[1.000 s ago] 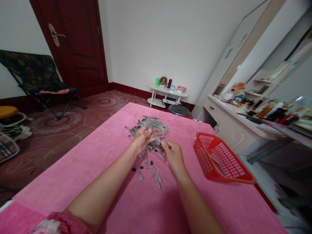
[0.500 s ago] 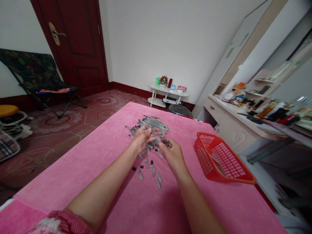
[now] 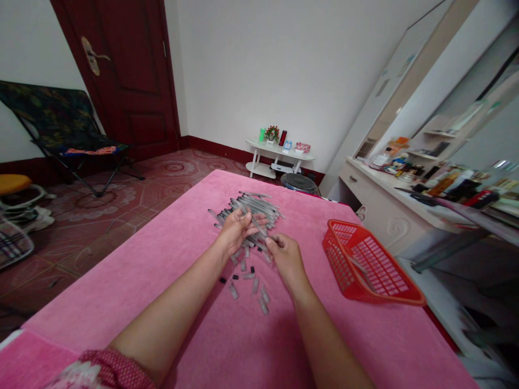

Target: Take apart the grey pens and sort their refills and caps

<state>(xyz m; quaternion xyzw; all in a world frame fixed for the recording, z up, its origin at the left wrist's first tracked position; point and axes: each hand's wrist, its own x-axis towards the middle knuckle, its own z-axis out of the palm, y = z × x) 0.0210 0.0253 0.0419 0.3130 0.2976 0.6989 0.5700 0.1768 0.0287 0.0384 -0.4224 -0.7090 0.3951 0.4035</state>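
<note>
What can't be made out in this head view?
All in the head view:
Pen, near end: covered by the right hand.
Pen pile: partly hidden behind the left hand.
Basket: contents blurred, partly hidden by its wall.
Dresser bottles: labels blurred and too small.
Chair: cut off by the left edge.

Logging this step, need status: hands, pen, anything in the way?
Left hand gripping grey pen; right hand pinching at its near end. Pen pile just beyond, loose caps nearer. Red basket off to the right, not in the way.

The cloth looks matt and plush, the basket and pens smooth plastic.
</note>
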